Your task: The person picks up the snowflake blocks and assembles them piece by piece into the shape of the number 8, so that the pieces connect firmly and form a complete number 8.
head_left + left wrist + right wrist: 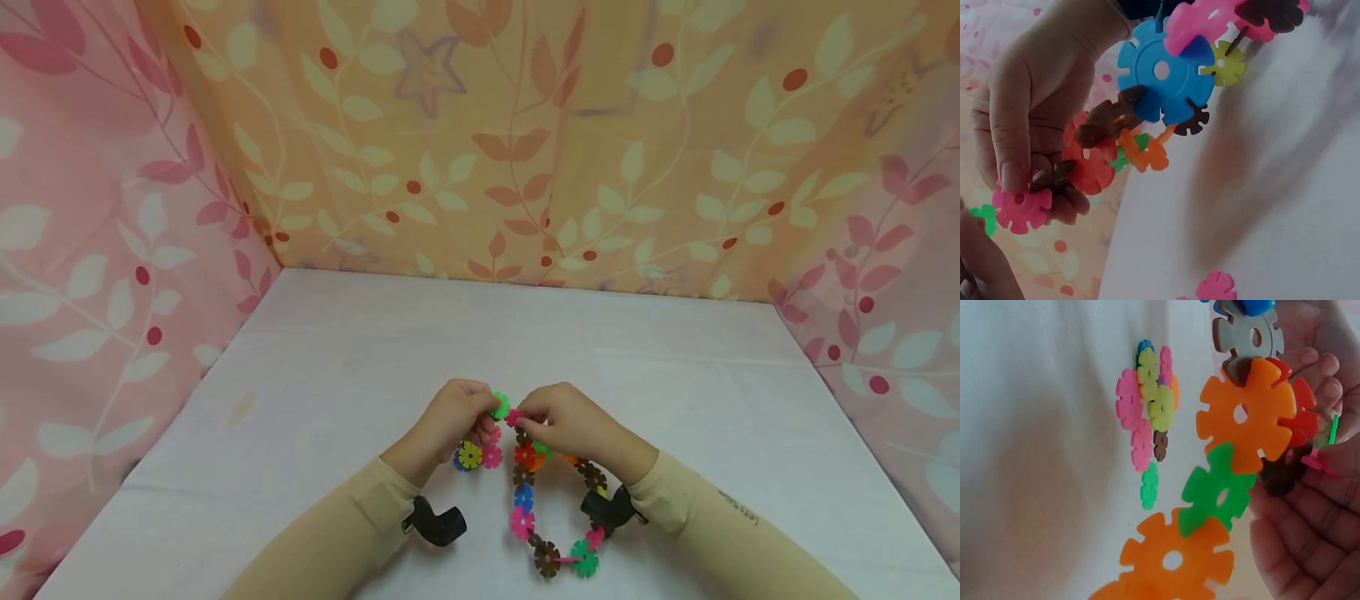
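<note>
Near the front middle of the table, my left hand [461, 414] pinches a green notched plastic disc [501, 406] between thumb and finger. Just to its right, my right hand [573, 421] grips a pink disc [513, 418] at the end of a linked chain. The green and pink discs meet edge to edge between the hands. Slotted together, the chain's brown, red, blue [1160, 70], pink, orange [1244, 415] and green discs hang in a loop below the right hand. Part of the loop is hidden behind the right hand and wrist.
Loose discs lie in a small pile under the left hand, among them a yellow disc [470, 455] and a pink one [1129, 400]. A black wrist camera [438, 523] sits on each sleeve. White cloth covers the table [525, 333]; patterned curtains [480, 150] enclose it.
</note>
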Demonstrator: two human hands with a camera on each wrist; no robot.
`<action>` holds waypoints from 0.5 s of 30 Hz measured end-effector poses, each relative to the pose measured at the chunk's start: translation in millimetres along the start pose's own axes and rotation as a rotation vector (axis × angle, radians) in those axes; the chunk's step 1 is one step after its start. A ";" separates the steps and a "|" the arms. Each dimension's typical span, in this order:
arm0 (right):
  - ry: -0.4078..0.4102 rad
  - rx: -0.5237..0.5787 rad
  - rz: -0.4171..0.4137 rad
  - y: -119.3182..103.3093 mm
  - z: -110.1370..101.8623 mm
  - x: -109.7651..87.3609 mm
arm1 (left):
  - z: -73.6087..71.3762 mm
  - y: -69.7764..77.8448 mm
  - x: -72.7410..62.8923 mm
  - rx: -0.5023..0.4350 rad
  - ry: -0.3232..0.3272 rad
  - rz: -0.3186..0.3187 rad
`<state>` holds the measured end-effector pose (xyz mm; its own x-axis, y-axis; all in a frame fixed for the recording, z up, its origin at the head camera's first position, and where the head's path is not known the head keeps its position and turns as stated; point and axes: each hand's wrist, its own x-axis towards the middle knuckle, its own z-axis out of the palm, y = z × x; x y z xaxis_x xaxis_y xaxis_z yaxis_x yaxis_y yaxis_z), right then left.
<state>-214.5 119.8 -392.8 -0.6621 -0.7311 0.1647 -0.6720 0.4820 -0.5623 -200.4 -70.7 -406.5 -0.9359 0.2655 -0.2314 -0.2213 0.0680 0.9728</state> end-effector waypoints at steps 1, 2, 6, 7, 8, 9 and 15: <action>0.003 -0.013 -0.001 -0.5 0.2 0.2 | 0.3 0.2 -0.4 0.008 -0.001 -0.003; 0.006 -0.024 -0.007 -0.8 0.9 0.5 | 0.6 0.1 -0.7 0.017 0.000 -0.007; 0.025 -0.114 -0.054 -1.9 3.7 1.4 | 3.0 -2.6 -2.1 0.045 0.024 -0.025; 0.033 -0.132 -0.065 -2.2 4.3 1.6 | 4.0 -3.9 -2.3 0.046 0.035 -0.032; 0.043 -0.151 -0.078 -2.6 4.9 1.8 | 5.0 -5.2 -2.5 0.044 0.046 -0.037; 0.055 -0.167 -0.088 -3.0 5.4 1.9 | 6.0 -6.4 -2.7 0.037 0.059 -0.038; 0.134 -0.208 -0.102 -3.3 8.6 3.3 | 11.6 -12.0 -3.5 -0.013 0.128 -0.002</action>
<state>-211.6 111.6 -397.4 -0.6160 -0.7174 0.3254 -0.7822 0.5081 -0.3605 -191.3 -61.2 -417.5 -0.9626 0.1402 -0.2318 -0.2260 0.0559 0.9725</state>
